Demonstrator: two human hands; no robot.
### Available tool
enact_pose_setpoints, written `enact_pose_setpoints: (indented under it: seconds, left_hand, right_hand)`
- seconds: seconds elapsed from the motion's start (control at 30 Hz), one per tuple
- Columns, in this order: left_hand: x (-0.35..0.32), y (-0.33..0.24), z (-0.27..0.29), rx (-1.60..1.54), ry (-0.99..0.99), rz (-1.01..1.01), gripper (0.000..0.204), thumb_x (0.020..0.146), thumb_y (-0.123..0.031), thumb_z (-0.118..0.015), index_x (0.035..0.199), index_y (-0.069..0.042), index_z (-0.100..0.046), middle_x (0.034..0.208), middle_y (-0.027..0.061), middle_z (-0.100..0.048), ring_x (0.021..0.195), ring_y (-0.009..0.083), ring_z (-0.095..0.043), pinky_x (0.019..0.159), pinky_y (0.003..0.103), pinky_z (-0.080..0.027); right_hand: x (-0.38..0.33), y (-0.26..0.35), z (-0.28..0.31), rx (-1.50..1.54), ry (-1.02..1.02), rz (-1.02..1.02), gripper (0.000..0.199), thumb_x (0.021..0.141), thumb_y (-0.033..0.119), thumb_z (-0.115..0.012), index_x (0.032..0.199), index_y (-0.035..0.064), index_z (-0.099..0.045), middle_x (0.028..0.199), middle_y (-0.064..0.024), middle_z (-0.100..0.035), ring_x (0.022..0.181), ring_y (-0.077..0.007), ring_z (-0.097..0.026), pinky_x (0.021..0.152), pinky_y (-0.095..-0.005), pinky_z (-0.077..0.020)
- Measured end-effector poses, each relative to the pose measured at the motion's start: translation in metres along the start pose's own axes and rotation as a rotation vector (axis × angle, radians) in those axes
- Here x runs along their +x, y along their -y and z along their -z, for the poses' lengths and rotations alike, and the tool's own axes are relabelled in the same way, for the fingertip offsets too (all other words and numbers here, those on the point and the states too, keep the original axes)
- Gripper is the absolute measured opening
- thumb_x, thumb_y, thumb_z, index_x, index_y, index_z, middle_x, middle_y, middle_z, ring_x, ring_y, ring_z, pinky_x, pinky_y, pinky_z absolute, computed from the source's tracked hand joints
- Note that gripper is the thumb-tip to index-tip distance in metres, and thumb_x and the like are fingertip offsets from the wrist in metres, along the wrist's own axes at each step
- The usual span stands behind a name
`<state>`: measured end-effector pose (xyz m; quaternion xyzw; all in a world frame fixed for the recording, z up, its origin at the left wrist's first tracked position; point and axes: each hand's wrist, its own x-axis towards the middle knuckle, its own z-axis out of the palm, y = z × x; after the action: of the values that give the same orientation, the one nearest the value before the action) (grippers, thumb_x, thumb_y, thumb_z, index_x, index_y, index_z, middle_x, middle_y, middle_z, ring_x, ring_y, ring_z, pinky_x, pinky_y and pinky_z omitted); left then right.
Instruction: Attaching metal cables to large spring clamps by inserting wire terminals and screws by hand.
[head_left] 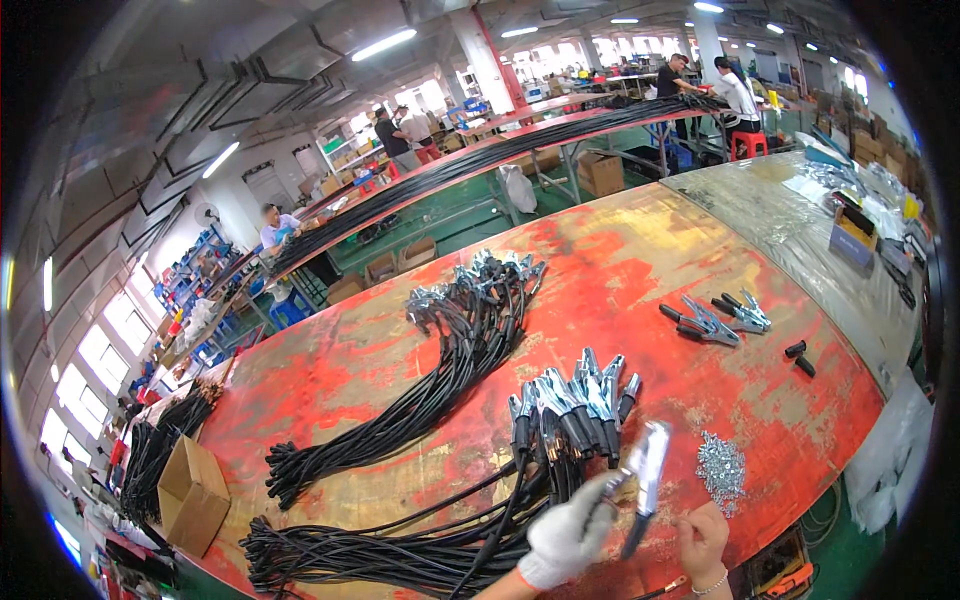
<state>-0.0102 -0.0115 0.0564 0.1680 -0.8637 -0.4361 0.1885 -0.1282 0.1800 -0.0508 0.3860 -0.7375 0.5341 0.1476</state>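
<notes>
My left hand (pixel 570 538), in a white glove, is closed on a silver ground clamp with black handle grips (pixel 651 468). The clamp stands raised over the table, slightly blurred. My bare right hand (pixel 703 540), a bracelet at its wrist, has its fingers curled together just below a heap of small metal nuts or screws (pixel 722 472); whatever it may hold is too small to make out. Beside my left hand lies a bundle of black cables (pixel 390 555) with several clamps (pixel 575 400) at its upper end. A cable end with a copper-coloured lug (pixel 676 583) lies between my hands.
Another bundle of black cables (pixel 430 395) with clamps lies farther back. Loose clamps (pixel 715 322) and black sleeves (pixel 800 358) rest on the right. A cardboard box (pixel 193 497) stands at the left edge. Beyond the worn red table (pixel 620 275), people work at a long cable-covered bench (pixel 480 145).
</notes>
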Motion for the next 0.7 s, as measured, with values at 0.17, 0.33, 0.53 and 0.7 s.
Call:
enact_pose_setpoints:
  seconds: [0.17, 0.33, 0.53, 0.7]
  left_hand:
    - [0.033, 0.01, 0.032, 0.655, -0.34, 0.021, 0.036, 0.088, -0.029, -0.058, 0.119, -0.009, -0.056, 0.073, 0.0169, -0.065, 0.059, 0.0357, -0.063, 0.053, 0.045, -0.049]
    - [-0.007, 0.022, 0.051, 0.714, -0.252, 0.106, 0.037, 0.085, -0.033, -0.064, 0.113, -0.009, -0.059, 0.077, 0.0134, -0.067, 0.07, 0.0334, -0.066, 0.059, 0.044, -0.05]
    - [-0.099, 0.009, 0.092, 0.319, -0.061, 0.137, 0.026, 0.084, -0.02, -0.065, 0.106, -0.005, -0.067, 0.093, 0.0165, -0.069, 0.085, 0.0289, -0.069, 0.076, 0.035, -0.053]
    - [-0.119, 0.01, 0.064, 0.293, 0.233, 0.072, 0.022, 0.081, -0.014, -0.068, 0.1, -0.006, -0.069, 0.09, 0.0146, -0.069, 0.08, 0.0287, -0.068, 0.071, 0.033, -0.053]
  right_hand:
    - [-0.01, 0.015, 0.028, -0.001, 0.02, -0.107, 0.004, 0.077, 0.005, -0.067, 0.079, 0.0079, -0.065, 0.069, -0.0055, -0.057, 0.062, -0.0226, -0.053, 0.056, -0.034, -0.041]
    - [-0.03, 0.043, 0.079, 0.099, 0.37, -0.268, 0.01, 0.085, 0.012, -0.064, 0.086, 0.0023, -0.064, 0.076, -0.013, -0.057, 0.068, -0.0285, -0.057, 0.061, -0.0351, -0.0447]
    - [-0.098, 0.043, 0.15, 0.031, 0.907, -0.67, 0.023, 0.081, 0.026, -0.068, 0.086, 0.003, -0.069, 0.085, -0.0114, -0.067, 0.078, -0.0238, -0.064, 0.07, -0.0347, -0.0509]
    - [-0.091, 0.047, 0.101, 0.178, 0.664, -0.454, 0.02, 0.086, 0.011, -0.061, 0.104, 0.0062, -0.067, 0.1, -0.0107, -0.066, 0.094, -0.0261, -0.062, 0.083, -0.0357, -0.049]
